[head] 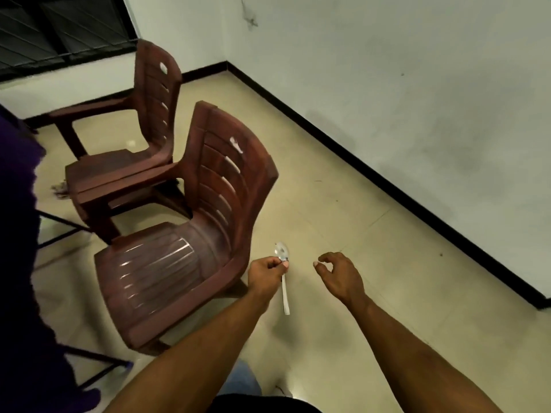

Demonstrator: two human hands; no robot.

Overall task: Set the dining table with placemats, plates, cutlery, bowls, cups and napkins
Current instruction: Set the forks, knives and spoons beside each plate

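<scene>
My left hand [264,275] pinches a metal spoon [284,281] near its bowl. The bowl points up and away, and the handle hangs down toward me over the floor. My right hand [340,274] floats a little to the right of the spoon with its fingers loosely curled, holding nothing. Neither hand touches the chair beside them. No plates, cups or placemats are in view.
Two brown plastic chairs stand to the left, the near chair [179,257] just beside my left hand and the far chair [134,144] behind it. A dark purple cloth [18,234] over a black frame fills the left edge. Beige floor tiles [357,219] run to the white wall [417,99].
</scene>
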